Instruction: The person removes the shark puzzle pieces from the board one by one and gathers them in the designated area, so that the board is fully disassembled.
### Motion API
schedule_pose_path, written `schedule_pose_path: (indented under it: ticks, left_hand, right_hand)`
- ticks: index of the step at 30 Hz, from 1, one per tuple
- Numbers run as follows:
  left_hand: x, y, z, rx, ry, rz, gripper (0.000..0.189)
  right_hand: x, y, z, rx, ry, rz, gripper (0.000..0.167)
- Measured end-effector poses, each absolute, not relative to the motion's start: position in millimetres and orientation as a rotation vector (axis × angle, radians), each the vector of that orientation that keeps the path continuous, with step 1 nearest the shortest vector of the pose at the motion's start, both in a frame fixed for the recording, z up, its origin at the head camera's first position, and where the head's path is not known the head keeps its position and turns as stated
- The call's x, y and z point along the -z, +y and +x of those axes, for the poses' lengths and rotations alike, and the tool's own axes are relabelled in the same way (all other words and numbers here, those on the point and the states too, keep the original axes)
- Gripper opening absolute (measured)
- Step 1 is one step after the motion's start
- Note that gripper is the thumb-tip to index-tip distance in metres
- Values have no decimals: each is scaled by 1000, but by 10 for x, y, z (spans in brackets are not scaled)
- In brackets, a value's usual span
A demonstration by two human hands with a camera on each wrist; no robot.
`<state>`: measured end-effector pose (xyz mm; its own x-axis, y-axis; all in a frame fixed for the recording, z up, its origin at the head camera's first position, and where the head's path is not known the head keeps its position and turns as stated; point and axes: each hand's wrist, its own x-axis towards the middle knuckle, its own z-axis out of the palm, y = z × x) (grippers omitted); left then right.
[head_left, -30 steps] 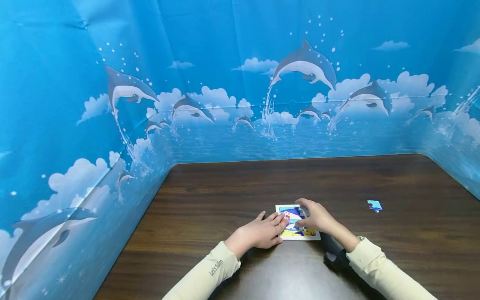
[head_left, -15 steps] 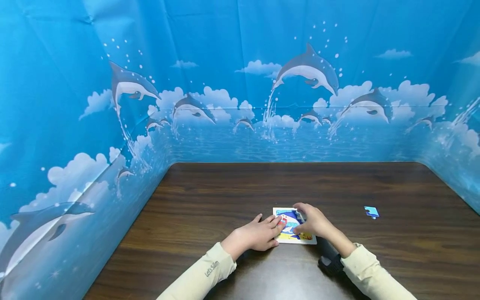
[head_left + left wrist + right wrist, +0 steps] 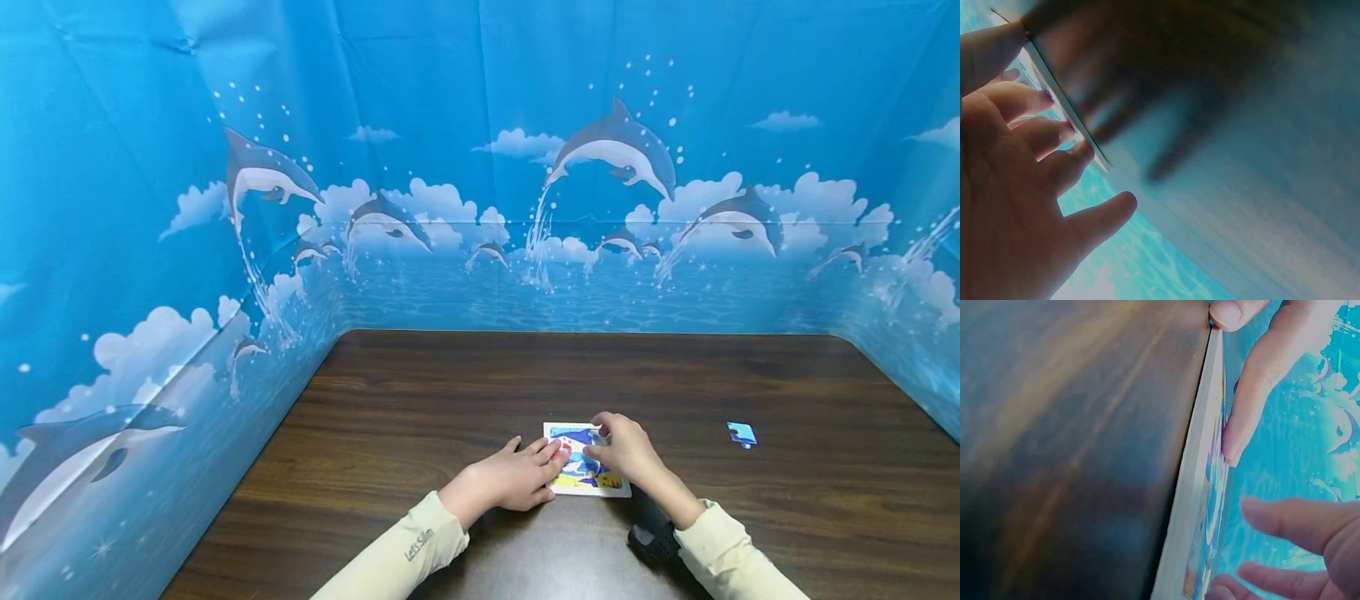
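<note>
A small picture puzzle [image 3: 600, 492] with a white border lies on the dark wooden table, showing blue, white, red and yellow artwork. My left hand [image 3: 504, 477] rests flat on its left side, fingers spread. Over the puzzle's right side is my right hand [image 3: 630, 450], thumb and fingers apart. In the right wrist view, I see the right hand's thumb [image 3: 1279, 519] clear of the board edge [image 3: 1194, 462], with other fingertips near its surface; nothing shows between them. Part of the upper right picture is hidden by this hand. A loose blue puzzle piece [image 3: 742, 433] lies farther right.
The brown wooden table [image 3: 420, 392] stretches around the puzzle. A blue dolphin-printed curtain [image 3: 450, 125] stands along its back and sides. A dark strapped device [image 3: 652, 542] sits under the right wrist.
My right hand shifts slightly within the puzzle's upper right area, its thumb and fingers drawing a little back from the surface. The left hand stays on the puzzle. The head view tilts slightly.
</note>
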<state>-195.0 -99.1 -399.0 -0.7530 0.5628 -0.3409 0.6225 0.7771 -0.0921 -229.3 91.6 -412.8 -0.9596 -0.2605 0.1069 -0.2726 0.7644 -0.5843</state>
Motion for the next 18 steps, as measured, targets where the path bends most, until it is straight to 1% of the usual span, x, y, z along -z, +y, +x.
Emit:
schedule_pose_path:
  ticks: [8,18]
  left_hand:
    - [3983,-974,-1958,298,2697,917,56]
    - [4000,-986,-1953,285,2681,914,56]
  right_hand:
    - [4112,879,-2364,-1042,-2974,295,30]
    - [4150,859,-2426,-1146,-2998,180,28]
